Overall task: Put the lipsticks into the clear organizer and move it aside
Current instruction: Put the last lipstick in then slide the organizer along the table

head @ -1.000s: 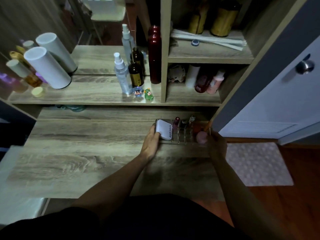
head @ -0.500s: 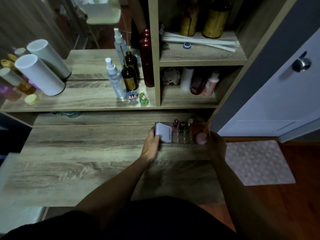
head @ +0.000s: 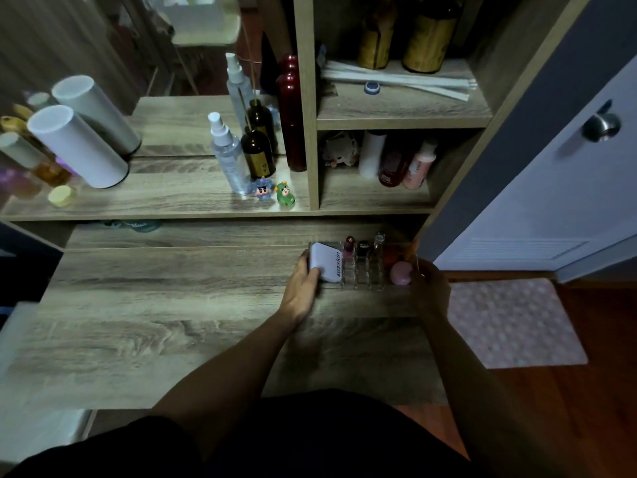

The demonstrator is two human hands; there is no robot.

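While resting at the far right corner of the desk (head: pixel 144 315), just below the shelf unit (head: pixel 312 108), clear organizer (head: pixel 365 274) gripped at both ends. Left hand (head: pixel 303 288) closed on the left end, thumb against a white box (head: pixel 325 262); right hand (head: pixel 427 284) closed on the right end beside a pink round thing (head: pixel 401 273). Lipsticks (head: pixel 350 244) upright in the back slots. Best slid level and slowly, both ends moving together, to avoid tipping the tubes.

Grey-brown woodgrain desk (head: pixel 165 305), white box (head: pixel 325 262) with black lettering, pink ball (head: pixel 401 273), pink dotted mat (head: pixel 513 322).
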